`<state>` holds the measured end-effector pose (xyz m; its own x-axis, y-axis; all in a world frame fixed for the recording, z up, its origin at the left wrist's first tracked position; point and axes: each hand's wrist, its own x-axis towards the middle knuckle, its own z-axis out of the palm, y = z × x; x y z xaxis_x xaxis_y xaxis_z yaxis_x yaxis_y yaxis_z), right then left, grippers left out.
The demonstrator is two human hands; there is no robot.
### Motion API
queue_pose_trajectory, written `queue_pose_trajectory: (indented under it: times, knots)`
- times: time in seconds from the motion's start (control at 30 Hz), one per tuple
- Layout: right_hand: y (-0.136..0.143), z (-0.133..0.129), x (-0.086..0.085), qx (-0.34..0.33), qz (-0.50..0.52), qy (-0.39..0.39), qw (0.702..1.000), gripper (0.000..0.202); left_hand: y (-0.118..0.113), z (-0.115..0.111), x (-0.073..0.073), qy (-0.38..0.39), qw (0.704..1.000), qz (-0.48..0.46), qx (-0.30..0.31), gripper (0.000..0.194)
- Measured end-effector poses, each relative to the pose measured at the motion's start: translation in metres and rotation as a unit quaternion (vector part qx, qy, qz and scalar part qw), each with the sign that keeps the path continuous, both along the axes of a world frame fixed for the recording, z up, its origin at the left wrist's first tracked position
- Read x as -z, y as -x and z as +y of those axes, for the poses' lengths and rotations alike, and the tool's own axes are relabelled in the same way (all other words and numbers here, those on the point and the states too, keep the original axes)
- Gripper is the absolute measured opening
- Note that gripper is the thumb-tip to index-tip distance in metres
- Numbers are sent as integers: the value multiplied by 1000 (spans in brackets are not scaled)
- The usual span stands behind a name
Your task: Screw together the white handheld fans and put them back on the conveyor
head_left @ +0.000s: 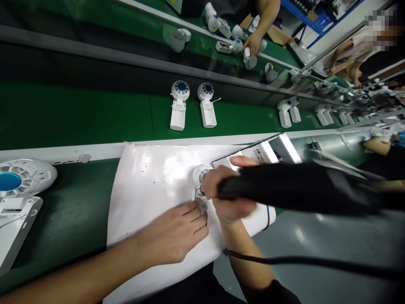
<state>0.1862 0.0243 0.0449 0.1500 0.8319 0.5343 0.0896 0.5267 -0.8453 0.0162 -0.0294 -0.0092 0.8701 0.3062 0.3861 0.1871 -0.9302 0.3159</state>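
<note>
A white handheld fan (200, 172) with a blue centre lies on the white sheet (142, 181). My left hand (182, 230) is closed over the handle end of this fan, and its fingers hide much of the handle. In my right hand (226, 190) is a long black tool that looks like an electric screwdriver (294, 188). It is smeared by motion and stretches off to the right. My right fingers wrap round its near end, just beside the fan's neck. The tool's tip is hidden, so I cannot tell whether it touches the fan.
Two white fans (178, 105) lie side by side on the green belt (79, 114). A larger-looking fan (19, 202) is close at the left. A printed box (253, 154) lies at the sheet's right. A black cable (303, 261) crosses my right forearm. Co-workers' hands (253, 42) work beyond.
</note>
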Motion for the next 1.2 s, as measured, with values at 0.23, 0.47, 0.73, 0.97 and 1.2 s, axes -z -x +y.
queue_pose_trajectory:
  times: [0.23, 0.47, 0.73, 0.97, 1.2]
  knots:
    - [-45, 7, -54, 212, 4, -133, 968, 45, -1, -2, 3, 10, 999, 11, -36, 10]
    - [-23, -3, -37, 79, 73, -44, 993, 55, -1, 1, 0, 15, 999, 12, -29, 8]
    - [-6, -1, -25, 19, 66, -34, 997, 55, -1, 2, -2, 16, 1000, 10, -23, 6]
    - [6, 5, -4, 16, 104, -1, 994, 50, -1, 2, -1, 26, 999, 9, -24, 6]
    - [8, 3, 13, 9, 151, 3, 989, 52, -5, -1, -3, -17, 997, 11, -69, 29]
